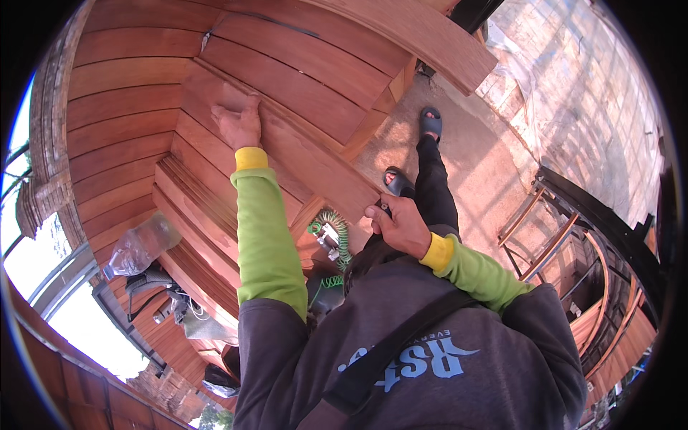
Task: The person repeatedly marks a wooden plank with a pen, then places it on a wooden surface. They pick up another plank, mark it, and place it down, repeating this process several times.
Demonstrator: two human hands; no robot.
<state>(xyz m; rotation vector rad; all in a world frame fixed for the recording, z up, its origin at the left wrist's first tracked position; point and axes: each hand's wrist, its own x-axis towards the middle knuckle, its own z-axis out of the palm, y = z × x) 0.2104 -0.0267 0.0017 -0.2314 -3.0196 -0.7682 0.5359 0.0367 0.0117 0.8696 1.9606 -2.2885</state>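
Note:
A long reddish wooden board [322, 164] runs diagonally before me, from the slatted wooden wall towards my body. My left hand [240, 122] lies on the board's far part, with fingers bent at its edge; whether it grips the board is not clear. At the near end of the board, my right hand [403, 223] is closed around a small dark object [385, 206] with a light tip, mostly hidden in the fist. What kind of object it is cannot be told.
Stacked wooden boards [199, 215] lie left, beside a clear plastic bottle [142, 242]. A green coiled hose [341, 242] hangs near my body. Another board [430, 40] juts out at upper right. Metal-and-wood frames [553, 247] stand at right. My sandalled feet are on a concrete floor [473, 156].

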